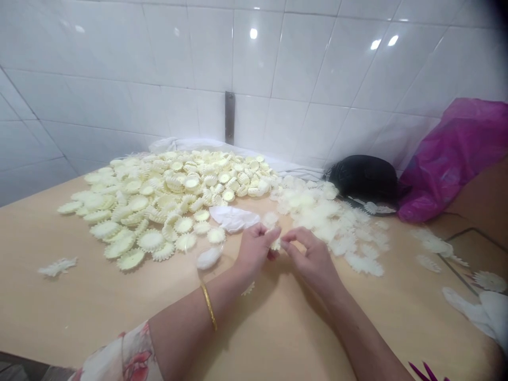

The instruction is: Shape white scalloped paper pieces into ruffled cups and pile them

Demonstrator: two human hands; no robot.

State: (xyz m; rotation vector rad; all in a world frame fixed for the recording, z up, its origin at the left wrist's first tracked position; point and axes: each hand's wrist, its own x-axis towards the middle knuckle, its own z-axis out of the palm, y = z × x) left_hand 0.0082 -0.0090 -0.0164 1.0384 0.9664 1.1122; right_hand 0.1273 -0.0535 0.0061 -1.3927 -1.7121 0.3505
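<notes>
Spreading over the left of the tan tabletop [79, 317], a heaped pile of cream scalloped discs [159, 196] lies with some discs flat and others stacked on edge, and one stray frilled scrap [57, 267] sits apart further left. Behind the pile, a white cloth [198, 145] runs along the tiled wall [278, 53] below a metal strip [229, 117]. At the pile's right edge lie a white wisp of plastic [232, 218] and a small white lump [209, 258]. The left hand [254, 248], with a gold bangle [208, 304] on its wrist and a floral sleeve [123, 354] further up the arm, curls its fingers nearly closed on a small cream scalloped piece [275, 244]. The right hand [311, 259] meets that piece in a tight pinch, the two hands almost touching, above the table. Beyond lies a loose spread of flat pale cutouts [329, 222]. Further right, a black pouch [363, 177] sits against a bulging magenta plastic bag [452, 159], whose contents cannot be seen.
</notes>
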